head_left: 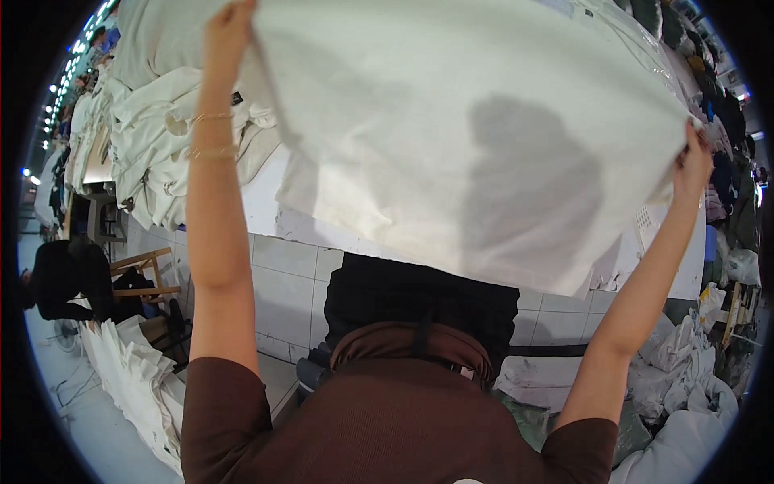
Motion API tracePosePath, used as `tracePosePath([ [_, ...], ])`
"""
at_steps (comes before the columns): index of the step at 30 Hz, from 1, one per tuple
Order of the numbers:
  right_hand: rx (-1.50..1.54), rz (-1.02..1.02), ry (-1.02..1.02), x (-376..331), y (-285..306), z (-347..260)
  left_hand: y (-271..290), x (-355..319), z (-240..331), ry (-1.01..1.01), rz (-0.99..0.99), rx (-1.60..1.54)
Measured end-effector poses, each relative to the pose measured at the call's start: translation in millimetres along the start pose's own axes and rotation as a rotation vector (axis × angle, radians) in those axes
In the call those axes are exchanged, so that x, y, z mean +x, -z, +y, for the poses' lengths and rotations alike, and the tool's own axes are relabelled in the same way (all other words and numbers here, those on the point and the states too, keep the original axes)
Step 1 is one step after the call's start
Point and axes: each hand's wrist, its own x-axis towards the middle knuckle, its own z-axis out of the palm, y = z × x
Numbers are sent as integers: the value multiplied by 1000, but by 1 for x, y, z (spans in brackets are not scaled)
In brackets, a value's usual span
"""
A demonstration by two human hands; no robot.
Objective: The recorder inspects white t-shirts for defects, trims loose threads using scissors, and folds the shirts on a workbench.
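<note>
1. Brown top (387, 419), the wearer's own: nearest item, filling the lower edge, both forearms rising from it.
2. Left hand (228, 28): raised high, fingers pressed together and pinching the upper left edge of the white cloth (451, 137); thin bracelets at the wrist.
3. Right hand (695, 165): raised lower, fingers closed, pinching the cloth's right edge.
4. White cloth: held spread in the air between both hands, above and ahead of the body, sloping down to the right. Judgement: level the hands and keep even tension, so the sheet hangs flat and shows any fault.
5. Folded white pieces (133, 379): stacked on the floor at lower left.
6. White tiled worktable (282, 282): beyond the cloth.
7. Heaped white fabric (153, 129): piled at far left.
</note>
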Motion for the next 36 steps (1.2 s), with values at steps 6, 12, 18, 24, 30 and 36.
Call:
tracePosePath([
  [6, -479, -325, -79, -60, 30, 39, -60, -97, 19, 72, -340, 63],
  [12, -983, -387, -97, -166, 100, 80, -25, -238, 22, 296, -436, 272],
  [18, -969, -382, -317, -209, 118, 72, 13, -262, 16, 561, -534, 148],
  [24, -602, -232, -257, -222, 119, 71, 25, -268, 19, 570, -525, 133],
  [30, -640, -610, -129, -211, 160, 74, 19, -262, 10, 140, -559, 22],
  [36, -743, -563, -98, -207, 131, 82, 5, -259, 15, 98, -506, -44],
])
